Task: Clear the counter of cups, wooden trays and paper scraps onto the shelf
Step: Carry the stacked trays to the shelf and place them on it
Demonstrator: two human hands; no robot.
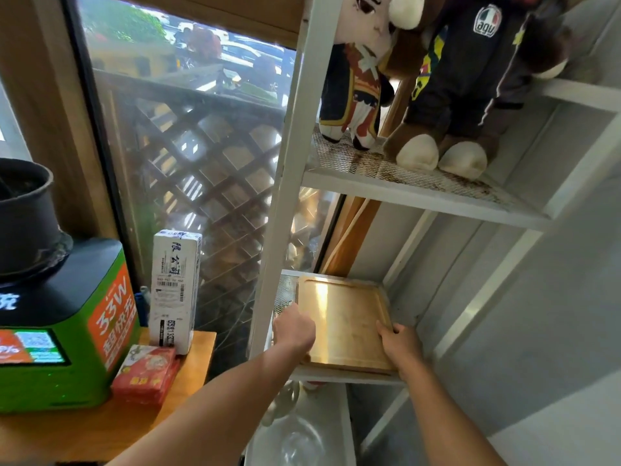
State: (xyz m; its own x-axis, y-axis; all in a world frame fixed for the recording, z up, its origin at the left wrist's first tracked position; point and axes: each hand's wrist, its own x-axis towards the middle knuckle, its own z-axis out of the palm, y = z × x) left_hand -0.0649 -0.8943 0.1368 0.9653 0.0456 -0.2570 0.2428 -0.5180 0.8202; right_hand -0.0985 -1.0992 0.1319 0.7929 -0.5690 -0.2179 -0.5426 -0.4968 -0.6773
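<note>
Two hands hold one wooden tray (346, 321) low in the middle of the frame. It lies flat on the middle level of the white shelf (420, 196). The left hand (294, 326) is curled at the tray's left edge, with its fingers tucked out of sight. The right hand (400, 344) grips the right edge with bent fingers. A thin line under the tray's near edge may be a second tray, but that is hard to tell.

Two plush toys stand on the level above, a doll (356, 79) and a brown animal (470, 79). Both heads are cut off at the top.

At lower left, the counter (188, 364) holds one green box (60, 331) with one dark pot (23, 216) on top. One tall white box (174, 290) and one pile of red packets (148, 371) sit beside it. What is inside the pot cannot be made out. Blurry glassware (292, 438) sits under the tray's level.
</note>
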